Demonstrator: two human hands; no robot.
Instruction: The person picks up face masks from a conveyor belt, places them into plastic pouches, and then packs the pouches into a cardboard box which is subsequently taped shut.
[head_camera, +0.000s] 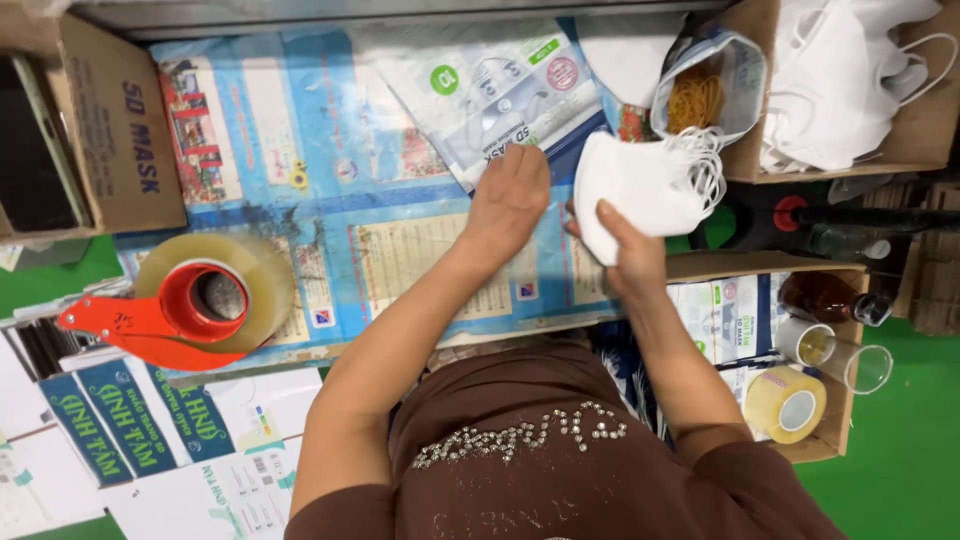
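My right hand (628, 250) grips a folded stack of white face masks (640, 185) with ear loops hanging at its right side. My left hand (508, 200) lies palm down on the lower edge of a clear printed mask pouch (480, 85), which lies flat on the blue printed table cover (300, 200). The mask stack sits just right of the pouch, close to my left hand.
A red tape dispenser with a roll of clear tape (200, 300) lies at the left. A cardboard box (110, 120) stands far left. A bag of rubber bands (700, 95) and a box of white masks (850, 90) are upper right. A tape roll (785, 403) and a glass (835, 352) sit in a box at the right.
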